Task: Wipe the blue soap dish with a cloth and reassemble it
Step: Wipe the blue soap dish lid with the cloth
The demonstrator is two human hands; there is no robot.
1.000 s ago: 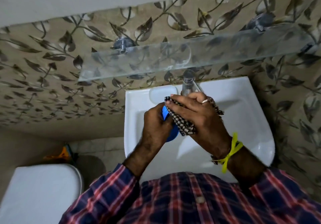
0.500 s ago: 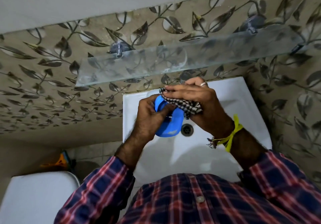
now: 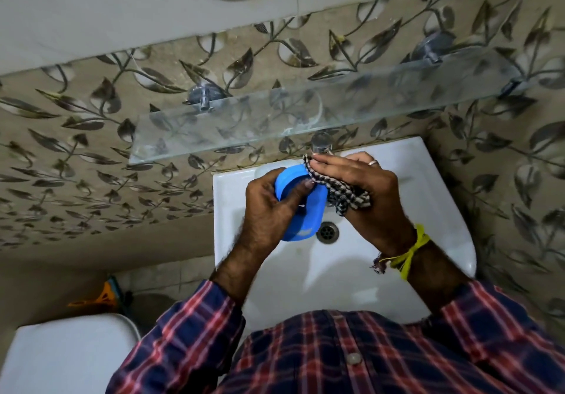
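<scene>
Over sink [image 3: 443, 210]: left hand [image 3: 266, 207] grips soap dish [image 3: 308, 210], right hand [image 3: 354, 179] presses cloth [image 3: 345, 195].

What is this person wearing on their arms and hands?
Both arms wear plaid shirt sleeves in navy, red and white. The right wrist carries a knotted yellow thread with a darker cord beside it. A silver ring sits on one right hand finger. The left hand wears nothing.

Soap dish [image 3: 308, 210] smooth blue plastic w/ slight sheen, cloth [image 3: 345, 193] woven checked fabric, sink [image 3: 382, 259] glossy white ceramic, shelf [image 3: 275, 121] clear glass, tap [image 3: 320, 143] shiny metal.
</scene>
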